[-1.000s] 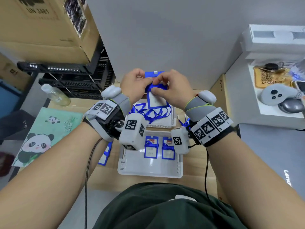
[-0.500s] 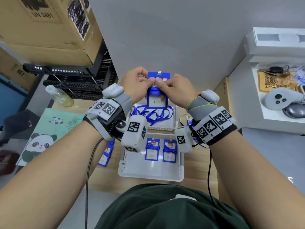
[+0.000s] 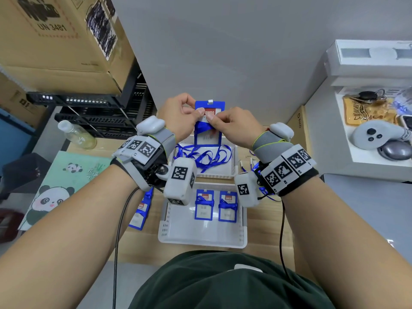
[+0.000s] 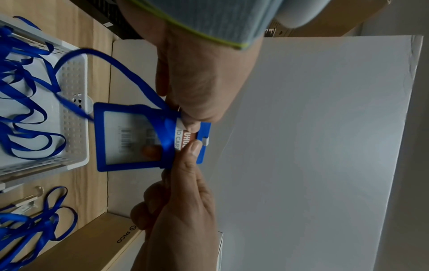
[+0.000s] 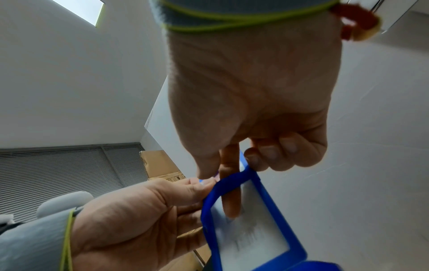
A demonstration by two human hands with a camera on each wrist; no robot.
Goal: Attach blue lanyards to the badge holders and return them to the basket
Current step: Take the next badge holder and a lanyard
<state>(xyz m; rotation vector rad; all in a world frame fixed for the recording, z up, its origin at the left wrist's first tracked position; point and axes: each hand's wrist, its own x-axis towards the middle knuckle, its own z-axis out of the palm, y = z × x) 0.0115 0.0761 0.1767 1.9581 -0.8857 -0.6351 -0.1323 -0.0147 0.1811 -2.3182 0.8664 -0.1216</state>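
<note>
- Wooden tabletop (image 3: 263, 228): bears two white perforated plastic baskets, one behind the other.
- Near white perforated basket (image 3: 201, 238): contains two blue-framed badge holders (image 3: 204, 204), flat, side by side, each with blue ribbon wrapped round it.
- Far white perforated basket (image 3: 233, 162): contains a loose heap of blue ribbon lanyard (image 3: 201, 156); one strand rises to the raised holder.
- Raised blue-framed badge holder with red-and-white card (image 3: 209, 108): upright above the far basket, held in both hands, blue strap across its face.
- Left hand (image 3: 178, 117): thumb and forefinger pinching the holder's upper left part at the strap; remaining fingers curled.
- Right hand (image 3: 234, 128): thumb pressed on the front near the top, forefinger behind the clear window, pinching the holder.
- Spare blue-framed badge holder (image 3: 139, 214): flat on the tabletop, left of the near basket.
</note>
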